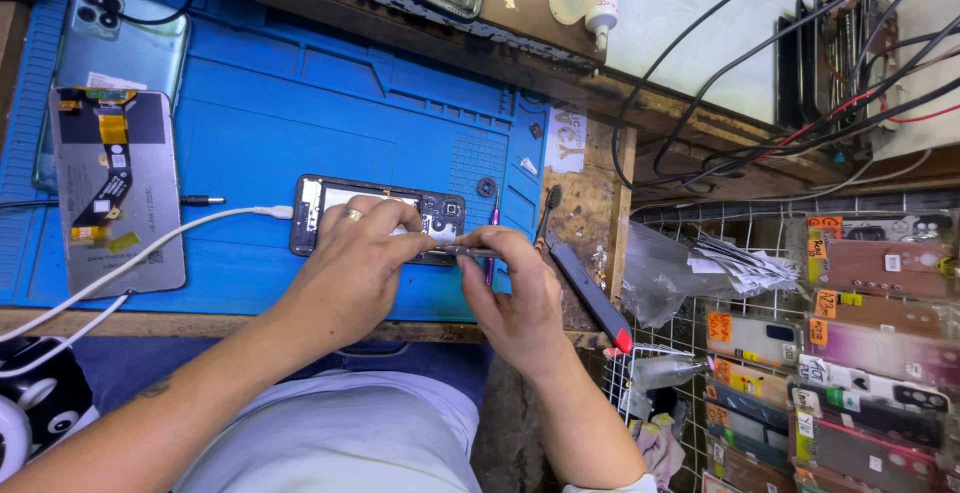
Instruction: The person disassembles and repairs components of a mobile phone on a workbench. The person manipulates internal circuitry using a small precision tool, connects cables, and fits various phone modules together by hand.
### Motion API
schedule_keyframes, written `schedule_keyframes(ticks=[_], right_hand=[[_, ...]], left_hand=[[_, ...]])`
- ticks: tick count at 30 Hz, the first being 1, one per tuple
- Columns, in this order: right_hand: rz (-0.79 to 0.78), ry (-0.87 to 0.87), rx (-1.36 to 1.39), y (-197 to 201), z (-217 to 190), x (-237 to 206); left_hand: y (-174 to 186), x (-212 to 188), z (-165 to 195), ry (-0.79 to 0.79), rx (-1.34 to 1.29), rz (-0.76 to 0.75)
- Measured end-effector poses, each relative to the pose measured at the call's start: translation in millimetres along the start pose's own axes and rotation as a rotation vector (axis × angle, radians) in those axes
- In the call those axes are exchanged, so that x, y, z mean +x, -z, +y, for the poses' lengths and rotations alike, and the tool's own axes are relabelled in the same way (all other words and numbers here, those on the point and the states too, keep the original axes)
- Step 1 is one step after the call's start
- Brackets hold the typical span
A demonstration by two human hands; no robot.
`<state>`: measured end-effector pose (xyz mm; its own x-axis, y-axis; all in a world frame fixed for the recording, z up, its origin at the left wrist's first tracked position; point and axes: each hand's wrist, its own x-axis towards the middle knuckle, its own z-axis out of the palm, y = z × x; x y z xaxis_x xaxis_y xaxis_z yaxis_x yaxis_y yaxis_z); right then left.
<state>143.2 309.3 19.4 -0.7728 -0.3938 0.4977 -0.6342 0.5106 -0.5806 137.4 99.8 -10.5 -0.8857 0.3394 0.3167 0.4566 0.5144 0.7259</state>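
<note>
An opened dark phone [330,196] lies on the blue work mat [300,103], its back off and its boards showing, with a white cable [160,241] plugged into its left end. My left hand [355,263], a ring on one finger, rests over the phone and presses on its right half. My right hand [515,298] pinches metal tweezers [470,251] whose tips point left at the phone's camera end, touching my left fingertips.
A phone screen panel [115,188] with flex cables and a light-blue phone [130,48] lie at the mat's left. A pink-handled tool [493,221] and a brush [548,208] lie by the mat's right edge. A wire rack [850,343] of phone cases stands at right.
</note>
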Motion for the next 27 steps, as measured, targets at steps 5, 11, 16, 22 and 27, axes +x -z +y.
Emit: schedule_keyframes(ticks=[5,11,16,22,27], right_hand=[[-0.013,0.000,-0.045,-5.0,4.0,1.6],[-0.046,0.022,-0.065,-5.7,2.9,5.0],[-0.156,0.055,-0.093,3.3,-10.7,22.6],[-0.448,-0.058,-0.513,19.6,-30.3,57.4],[-0.411,0.148,-0.353,28.1,-37.8,76.4]], left_hand=[[-6.1,-0.5,-0.2,-0.022,0.129,0.002],[-4.6,-1.6,1.2,-0.046,0.156,-0.006],[-0.5,-1.2,1.8,-0.034,0.120,-0.028],[14.1,0.7,-2.8,-0.020,0.176,0.027],[23.7,3.8,-7.2,-0.031,0.282,-0.015]])
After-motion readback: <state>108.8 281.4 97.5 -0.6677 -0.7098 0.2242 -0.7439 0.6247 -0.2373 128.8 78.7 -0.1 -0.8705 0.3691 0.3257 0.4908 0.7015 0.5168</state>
